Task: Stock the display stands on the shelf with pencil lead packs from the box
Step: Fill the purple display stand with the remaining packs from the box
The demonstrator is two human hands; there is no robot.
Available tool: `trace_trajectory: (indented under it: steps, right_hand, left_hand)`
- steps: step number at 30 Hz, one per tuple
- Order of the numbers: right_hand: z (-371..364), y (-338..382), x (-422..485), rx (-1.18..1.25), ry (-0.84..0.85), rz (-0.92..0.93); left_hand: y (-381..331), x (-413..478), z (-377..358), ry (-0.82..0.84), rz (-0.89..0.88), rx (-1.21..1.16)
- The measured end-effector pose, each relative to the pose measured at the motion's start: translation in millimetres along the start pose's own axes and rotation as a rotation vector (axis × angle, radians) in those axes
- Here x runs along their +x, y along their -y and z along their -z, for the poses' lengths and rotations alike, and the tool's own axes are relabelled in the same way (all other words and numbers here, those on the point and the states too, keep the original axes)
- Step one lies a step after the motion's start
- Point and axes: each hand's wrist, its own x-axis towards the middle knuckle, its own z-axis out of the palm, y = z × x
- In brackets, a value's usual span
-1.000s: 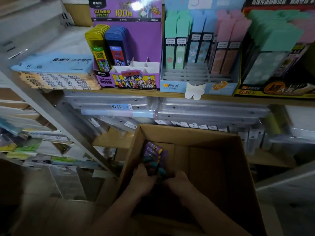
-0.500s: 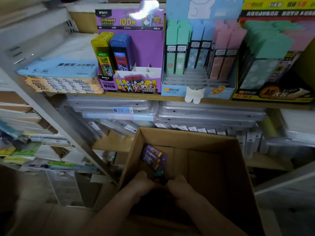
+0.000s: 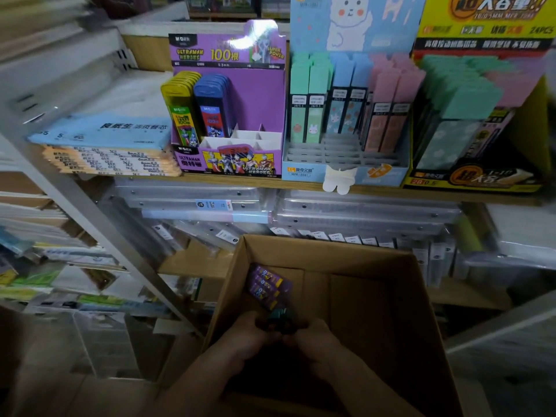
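Stationery shop shelving fills the background, dim and blurred at the margins. One cardboard box stands open-topped in the foreground. Its far rim sits below the front edge of the wooden shelf, and its left wall runs close beside a slanting grey metal upright.

Inside the box, both hands meet at the near left. The left hand and right hand have their fingers curled round a small bundle of dark green packs, which they grip between them. Just beyond the hands, against the box's left wall, lies a cluster of purple lead packs; their number cannot be told. To the right of these, bare cardboard floor shows.

Three display stands sit on the shelf above the box.
- The purple display stand, up and to the left, holds two rows: yellow packs and blue packs. White divider cells stand open to their right and front.
- The pastel blue stand, directly above, holds six columns: two green, two blue and two pink. Open grey slots lie in front of them.
- The yellow-and-black stand, up and to the right, holds green and pink packs, too blurred to count.

Clear plastic binders lie stacked between the shelf and the box's far rim.
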Motion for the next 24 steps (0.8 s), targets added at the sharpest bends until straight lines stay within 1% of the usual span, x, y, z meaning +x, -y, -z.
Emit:
trace_trajectory:
  steps: [2, 5, 7, 11, 16, 19, 21, 24]
  right_hand:
    - [3, 1, -1, 0.025, 0.031, -0.008]
    - [8, 4, -1, 0.114, 0.108, -0.015]
    - [12, 7, -3, 0.213, 0.167, 0.001]
    - [23, 20, -9, 0.322, 0.254, 0.083]
    - [34, 42, -28, 0.247, 0.270, 0.236]
    - [40, 57, -48, 0.176, 0.272, 0.350]
    - [43, 67, -64, 0.137, 0.243, 0.430]
    - [41, 84, -91, 0.022, 0.176, 0.578]
  left_hand:
    - [1, -1, 1, 0.013, -0.010, -0.044]
    - [1, -2, 3, 0.027, -0.028, -0.175]
    - [-1, -4, 4, 0.044, -0.043, -0.312]
    - [-12, -11, 2, 0.171, -0.092, -0.602]
    - [-28, -23, -2, 0.308, -0.146, -0.815]
    - [-40, -36, 2, 0.382, -0.193, -0.852]
    - [-49, -46, 9, 0.385, -0.236, -0.823]
    - [-64, -63, 19, 0.328, -0.326, -0.768]
